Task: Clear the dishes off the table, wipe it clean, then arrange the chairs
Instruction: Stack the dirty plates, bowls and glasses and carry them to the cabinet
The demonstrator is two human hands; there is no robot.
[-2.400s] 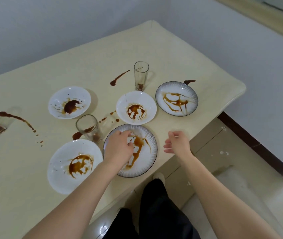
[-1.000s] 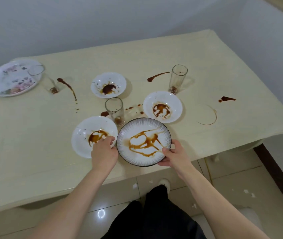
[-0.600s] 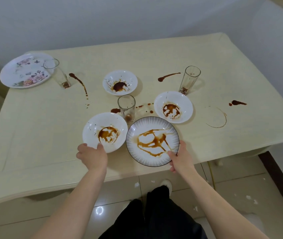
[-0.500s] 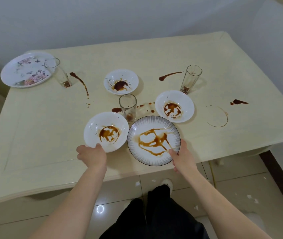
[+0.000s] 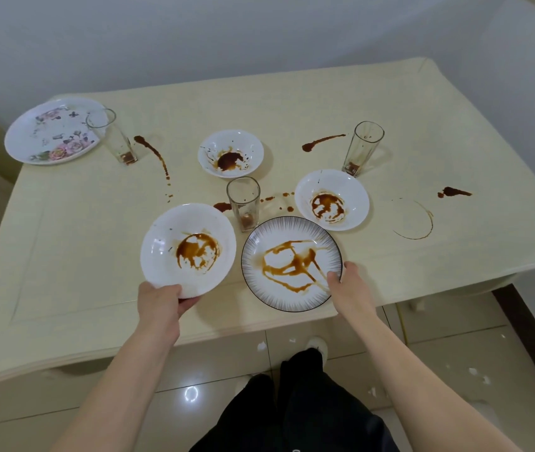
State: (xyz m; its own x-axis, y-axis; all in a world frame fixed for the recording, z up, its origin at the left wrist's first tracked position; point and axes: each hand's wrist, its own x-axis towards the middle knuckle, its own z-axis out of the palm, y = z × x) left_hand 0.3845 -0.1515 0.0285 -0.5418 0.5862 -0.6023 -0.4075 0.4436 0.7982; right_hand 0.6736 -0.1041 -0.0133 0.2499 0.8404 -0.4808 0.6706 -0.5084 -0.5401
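My left hand (image 5: 161,300) grips the near rim of a white bowl (image 5: 165,256) smeared with brown sauce; the bowl is tilted up off the cream table (image 5: 64,243). My right hand (image 5: 346,280) holds the right rim of the striped dark-rimmed plate (image 5: 292,298), thumb on top. Two more stained white bowls sit further back, one in the middle (image 5: 246,148) and one to the right (image 5: 354,197). Three glasses stand at the left (image 5: 111,135), the centre (image 5: 243,202) and the right (image 5: 362,146).
A flowered plate (image 5: 47,132) lies at the far left corner. Brown sauce streaks (image 5: 158,158) and a ring stain (image 5: 419,220) mark the tabletop. White walls stand close behind and to the right. Tiled floor and my dark trousers (image 5: 295,402) lie below the near edge.
My left hand moved from the striped plate to the white bowl, gripped its rim and tilted it up. My right hand took hold of the striped plate's edge and stays there.
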